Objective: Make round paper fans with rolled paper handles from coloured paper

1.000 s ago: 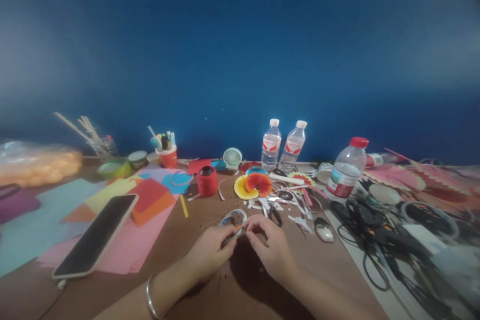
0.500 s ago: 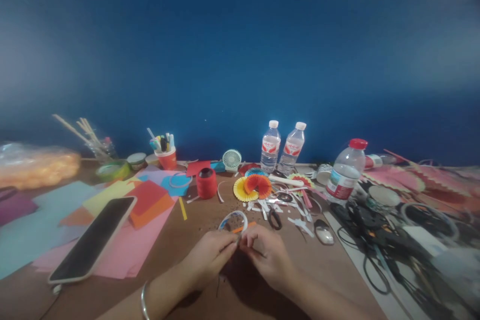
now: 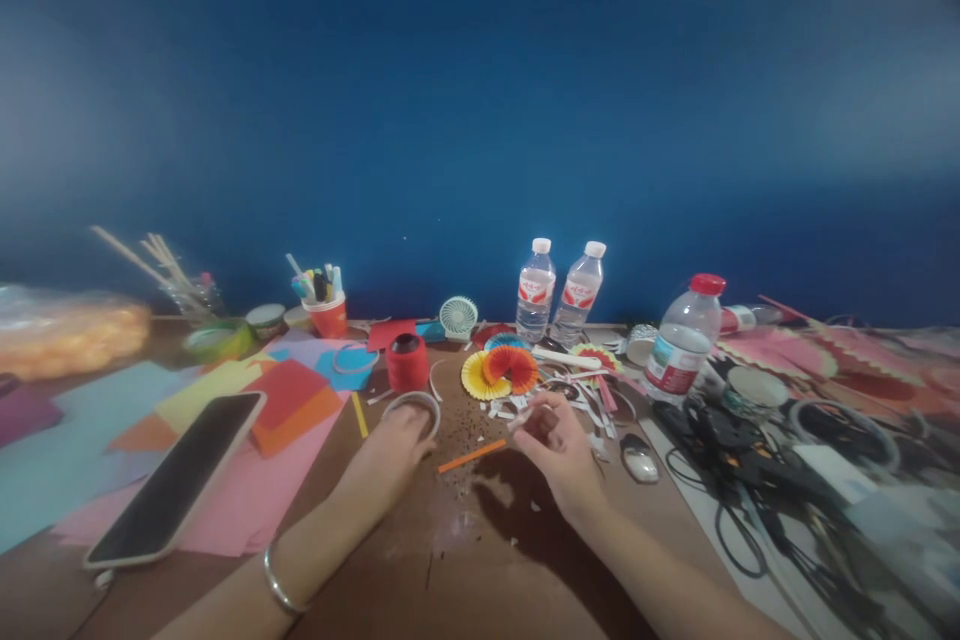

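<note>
My left hand (image 3: 390, 442) reaches forward on the brown table (image 3: 465, 560) and its fingers close on a white tape ring (image 3: 415, 402). My right hand (image 3: 561, 450) is raised a little to the right, pinching a small pale strip (image 3: 520, 416) between thumb and fingers. An orange paper strip (image 3: 472, 456) lies flat on the table between the two hands. Small paper crumbs are scattered around it. A silver bangle (image 3: 276, 582) sits on my left wrist.
A phone (image 3: 176, 476) lies on coloured paper sheets (image 3: 292, 398) at left. Behind the hands are a red spool (image 3: 407, 363), folded paper fans (image 3: 502, 372), paper scraps, two water bottles (image 3: 534, 292) and a larger bottle (image 3: 682, 340). Cables (image 3: 750, 450) crowd the right; a blue partition (image 3: 480, 120) stands behind.
My hands have separated. The left moved forward and left with the tape ring, the right rose to the right with a small strip, and the orange strip now lies on the table.
</note>
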Action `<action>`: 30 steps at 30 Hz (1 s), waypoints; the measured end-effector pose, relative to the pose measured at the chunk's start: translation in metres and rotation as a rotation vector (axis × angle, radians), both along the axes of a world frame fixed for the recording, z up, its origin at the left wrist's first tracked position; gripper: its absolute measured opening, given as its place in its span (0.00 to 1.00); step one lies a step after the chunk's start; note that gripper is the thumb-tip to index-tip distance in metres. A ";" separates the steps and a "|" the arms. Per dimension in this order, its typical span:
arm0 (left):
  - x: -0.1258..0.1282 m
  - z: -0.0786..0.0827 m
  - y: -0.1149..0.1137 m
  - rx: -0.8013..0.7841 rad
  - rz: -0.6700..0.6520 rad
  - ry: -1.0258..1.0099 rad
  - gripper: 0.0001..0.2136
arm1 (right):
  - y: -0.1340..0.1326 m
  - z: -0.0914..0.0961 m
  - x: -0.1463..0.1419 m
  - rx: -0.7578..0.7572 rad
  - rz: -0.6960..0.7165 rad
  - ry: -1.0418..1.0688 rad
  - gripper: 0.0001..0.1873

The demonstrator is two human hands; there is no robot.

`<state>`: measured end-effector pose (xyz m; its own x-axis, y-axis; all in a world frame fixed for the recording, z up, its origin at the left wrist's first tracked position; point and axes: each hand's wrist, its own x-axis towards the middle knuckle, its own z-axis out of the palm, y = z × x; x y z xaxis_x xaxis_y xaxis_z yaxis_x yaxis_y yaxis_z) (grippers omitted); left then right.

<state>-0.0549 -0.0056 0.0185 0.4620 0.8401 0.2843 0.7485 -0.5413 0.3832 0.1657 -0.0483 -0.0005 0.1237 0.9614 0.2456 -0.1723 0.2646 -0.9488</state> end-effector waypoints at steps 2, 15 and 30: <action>0.002 0.000 -0.003 0.031 -0.005 0.011 0.09 | -0.001 0.001 -0.002 -0.027 0.011 0.002 0.20; 0.048 -0.006 -0.011 -0.209 -0.013 0.094 0.08 | 0.002 -0.007 -0.001 -0.103 -0.089 -0.118 0.10; 0.051 0.002 -0.009 -0.282 0.058 -0.020 0.05 | 0.002 -0.002 0.007 0.150 -0.162 -0.335 0.02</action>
